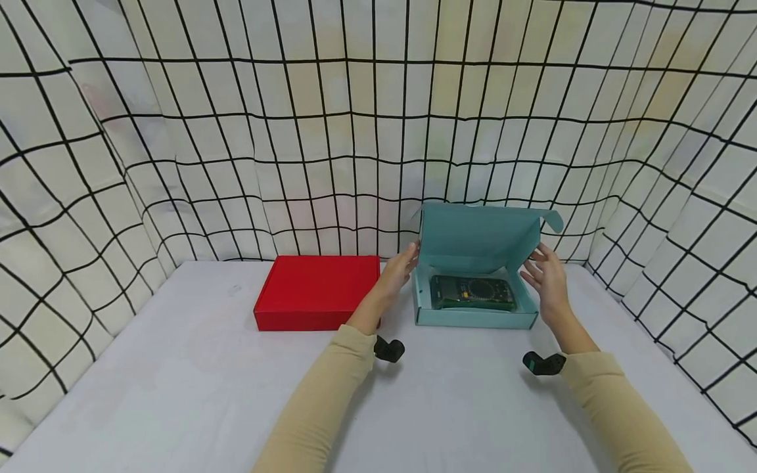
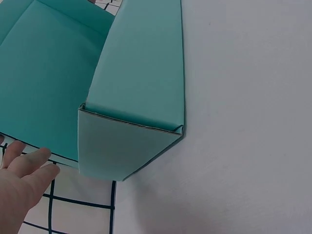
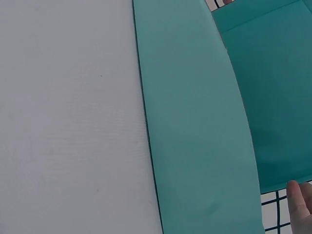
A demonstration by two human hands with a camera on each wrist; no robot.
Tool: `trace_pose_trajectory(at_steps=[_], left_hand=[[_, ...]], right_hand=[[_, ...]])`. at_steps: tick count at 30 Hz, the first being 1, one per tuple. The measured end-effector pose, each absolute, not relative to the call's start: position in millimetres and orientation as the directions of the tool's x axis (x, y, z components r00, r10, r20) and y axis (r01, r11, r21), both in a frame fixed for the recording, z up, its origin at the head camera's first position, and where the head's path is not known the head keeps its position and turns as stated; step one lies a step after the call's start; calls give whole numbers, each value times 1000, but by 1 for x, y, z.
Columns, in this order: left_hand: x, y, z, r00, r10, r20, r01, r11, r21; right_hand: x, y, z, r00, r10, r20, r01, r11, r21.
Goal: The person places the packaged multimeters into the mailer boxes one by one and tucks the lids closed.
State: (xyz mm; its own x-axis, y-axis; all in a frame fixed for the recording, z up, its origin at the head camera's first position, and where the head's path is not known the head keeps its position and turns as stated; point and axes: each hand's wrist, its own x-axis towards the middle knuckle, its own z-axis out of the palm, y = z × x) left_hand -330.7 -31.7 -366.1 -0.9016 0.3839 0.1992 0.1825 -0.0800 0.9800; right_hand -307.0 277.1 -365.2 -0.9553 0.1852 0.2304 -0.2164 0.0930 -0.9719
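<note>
A teal cardboard box (image 1: 473, 318) stands on the white table with its lid (image 1: 473, 240) raised and a side flap sticking out at the right. Inside lies a dark multimeter (image 1: 473, 291) with a round dial, in what looks like shiny clear wrapping. My left hand (image 1: 395, 276) is at the lid's left side, its fingers extended along the edge. On the opposite side, my right hand (image 1: 549, 279) has loosely bent fingers at the lid's right edge. A fingertip (image 3: 292, 187) meets that edge in the right wrist view.
A closed red box (image 1: 322, 289) sits to the left, partly behind my left forearm. White cloth walls with a black grid (image 1: 367, 138) enclose the back and sides of the table (image 1: 195, 381). Black wrist devices (image 1: 389, 349) hang inside both sleeves.
</note>
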Motion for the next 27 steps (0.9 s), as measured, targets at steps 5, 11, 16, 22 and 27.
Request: trace_pose_trajectory(at_steps=[5,11,16,22,27], left_hand=[[-330,-33,-365,-910,361,205,194,-66,979],[-329,-32,-367,-915,342,212,201,-66,977],[-327,-35,-368,-924,322,206,199,-57,978],[-327,-38,-366,-928,319,191,182,-58,982],[-327,-38,-366,-931,312,189,180,-58,982]], right_hand=[[-306,276,-370,-955,165,245,-230,102,-968],[-303,275,-371,-957,144,253,-242,90,-966],[-301,274,-373,-960,116,253,-243,95,-965],[-301,272,-374,-957,104,271,-262,93,-961],[-302,271,-372,-953,96,286,-277,99,-956]])
